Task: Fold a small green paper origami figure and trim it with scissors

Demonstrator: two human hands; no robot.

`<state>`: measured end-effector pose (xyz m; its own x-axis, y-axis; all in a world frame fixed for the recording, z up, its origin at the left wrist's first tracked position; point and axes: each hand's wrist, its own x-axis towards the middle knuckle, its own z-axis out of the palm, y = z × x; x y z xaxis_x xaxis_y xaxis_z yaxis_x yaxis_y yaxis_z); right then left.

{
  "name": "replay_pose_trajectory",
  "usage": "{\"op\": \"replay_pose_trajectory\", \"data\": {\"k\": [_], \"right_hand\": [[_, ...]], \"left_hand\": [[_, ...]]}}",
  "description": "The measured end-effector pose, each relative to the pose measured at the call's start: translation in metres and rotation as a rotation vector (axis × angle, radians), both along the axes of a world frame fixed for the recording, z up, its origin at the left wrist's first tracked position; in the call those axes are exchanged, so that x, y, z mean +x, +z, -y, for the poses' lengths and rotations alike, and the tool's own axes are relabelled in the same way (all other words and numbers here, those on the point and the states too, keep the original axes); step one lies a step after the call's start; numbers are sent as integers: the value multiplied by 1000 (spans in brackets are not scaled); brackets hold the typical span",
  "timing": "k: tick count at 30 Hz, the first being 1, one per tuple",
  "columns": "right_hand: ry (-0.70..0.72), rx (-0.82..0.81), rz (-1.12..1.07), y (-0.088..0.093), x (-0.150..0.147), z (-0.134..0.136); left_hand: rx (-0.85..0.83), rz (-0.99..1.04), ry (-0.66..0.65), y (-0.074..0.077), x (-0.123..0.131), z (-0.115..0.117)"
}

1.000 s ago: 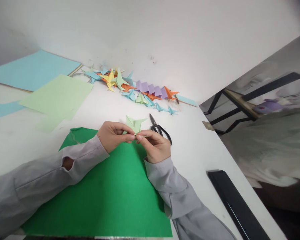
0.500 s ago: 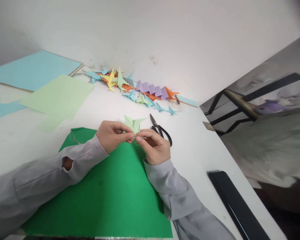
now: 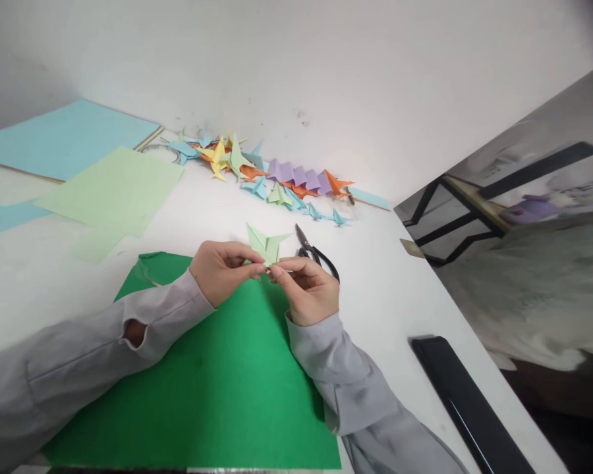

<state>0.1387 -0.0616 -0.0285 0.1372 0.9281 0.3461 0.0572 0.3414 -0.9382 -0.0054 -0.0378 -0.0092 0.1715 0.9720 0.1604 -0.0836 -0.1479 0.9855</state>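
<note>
A small pale green folded paper figure is held between both hands, its two pointed wings spreading up and outward. My left hand pinches its lower left side between thumb and fingers. At the lower right, my right hand pinches the same figure with thumb and forefinger. The fingertips nearly meet and hide its bottom part. Below the hands lies a green sheet, partly covered by the left forearm. Black-handled scissors lie just behind my right hand.
Folded paper figures in several colours lie in a row along the wall, with a purple pleated strip among them. Light green paper and blue sheets are at left. A long black object lies near the right table edge.
My right thumb and fingers have shifted slightly on the green paper figure, and a little more of its lower part shows. Both hands keep their pinch.
</note>
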Motion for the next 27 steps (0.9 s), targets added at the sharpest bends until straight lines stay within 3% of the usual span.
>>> {"op": "replay_pose_trajectory", "data": {"k": [14, 27], "right_hand": [[-45, -96, -123, 4, -8, 1], [7, -95, -166, -1, -5, -2]], "left_hand": [[-63, 12, 16, 6, 3, 4], [-113, 80, 15, 6, 4, 4]]}}
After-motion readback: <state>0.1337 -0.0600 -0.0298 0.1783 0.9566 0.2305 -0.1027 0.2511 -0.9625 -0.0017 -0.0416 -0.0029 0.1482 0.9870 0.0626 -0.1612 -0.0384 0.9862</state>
